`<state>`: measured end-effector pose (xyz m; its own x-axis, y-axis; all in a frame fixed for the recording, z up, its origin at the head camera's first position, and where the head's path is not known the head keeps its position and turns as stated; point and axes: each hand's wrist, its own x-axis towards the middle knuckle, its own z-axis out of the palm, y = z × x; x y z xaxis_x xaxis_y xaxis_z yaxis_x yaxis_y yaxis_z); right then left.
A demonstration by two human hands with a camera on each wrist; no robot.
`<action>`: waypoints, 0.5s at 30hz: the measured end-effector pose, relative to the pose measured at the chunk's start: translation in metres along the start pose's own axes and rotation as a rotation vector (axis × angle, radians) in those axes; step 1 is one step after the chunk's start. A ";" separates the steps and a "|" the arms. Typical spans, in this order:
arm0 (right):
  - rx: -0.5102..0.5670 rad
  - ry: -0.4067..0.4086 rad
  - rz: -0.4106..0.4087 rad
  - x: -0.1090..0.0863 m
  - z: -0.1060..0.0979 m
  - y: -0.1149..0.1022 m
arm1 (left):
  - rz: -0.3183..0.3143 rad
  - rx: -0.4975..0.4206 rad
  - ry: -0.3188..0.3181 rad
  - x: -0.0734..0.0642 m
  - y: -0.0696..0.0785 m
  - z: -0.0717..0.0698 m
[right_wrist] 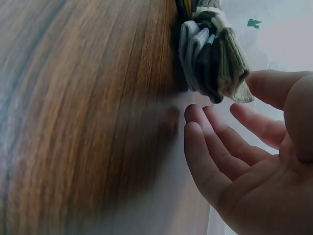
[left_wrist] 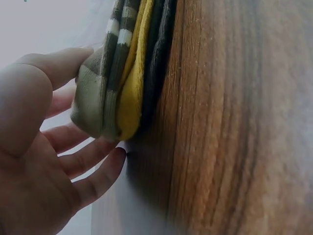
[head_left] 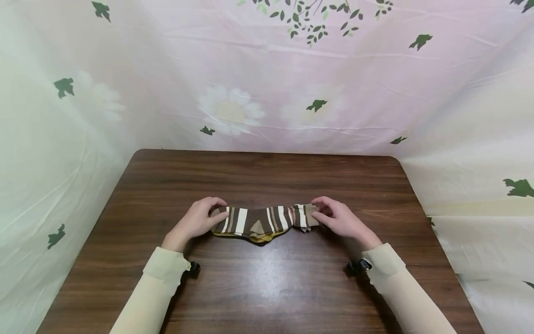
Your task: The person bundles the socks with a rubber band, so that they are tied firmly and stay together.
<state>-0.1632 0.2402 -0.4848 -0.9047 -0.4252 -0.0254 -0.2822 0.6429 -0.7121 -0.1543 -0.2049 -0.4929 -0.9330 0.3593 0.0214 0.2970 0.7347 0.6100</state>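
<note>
A stack of socks [head_left: 254, 221] lies flat across the table, toes to the left and bunched cuffs to the right. The top striped sock [left_wrist: 90, 98] is brown, tan and white; below it show a yellow sock [left_wrist: 131, 107] and a dark sock [left_wrist: 155, 63]. My left hand [head_left: 201, 217] holds the toe end, thumb on the near side and fingers curved round the far edge. At the other end, my right hand [head_left: 340, 218] holds the folded cuffs [right_wrist: 215, 63] between thumb and index finger, its other fingers spread beside them.
The socks rest on a dark brown wooden table [head_left: 267, 176] with rounded far corners. Pale cloth curtain [head_left: 267, 69] with flowers, leaves and green birds surrounds the back and sides. A small dark device [head_left: 193, 270] sits at the left wrist, another [head_left: 358, 267] at the right.
</note>
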 end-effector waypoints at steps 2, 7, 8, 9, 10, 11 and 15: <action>-0.014 0.012 -0.005 -0.002 -0.002 0.002 | 0.002 -0.009 0.002 -0.001 0.000 0.000; -0.052 0.053 -0.006 -0.008 -0.008 0.007 | 0.004 -0.015 0.017 -0.005 -0.001 0.002; -0.062 0.061 -0.005 -0.009 -0.009 0.007 | 0.006 -0.014 0.020 -0.006 -0.001 0.003; -0.070 0.071 -0.007 -0.010 -0.010 0.008 | 0.006 -0.014 0.021 -0.006 -0.002 0.003; -0.083 0.081 -0.014 -0.012 -0.011 0.009 | 0.009 -0.015 0.021 -0.007 -0.003 0.004; -0.099 0.096 -0.021 -0.013 -0.012 0.009 | 0.012 -0.020 0.024 -0.008 -0.004 0.004; -0.219 0.199 -0.080 -0.018 -0.016 0.013 | 0.024 -0.028 0.064 -0.013 -0.013 0.003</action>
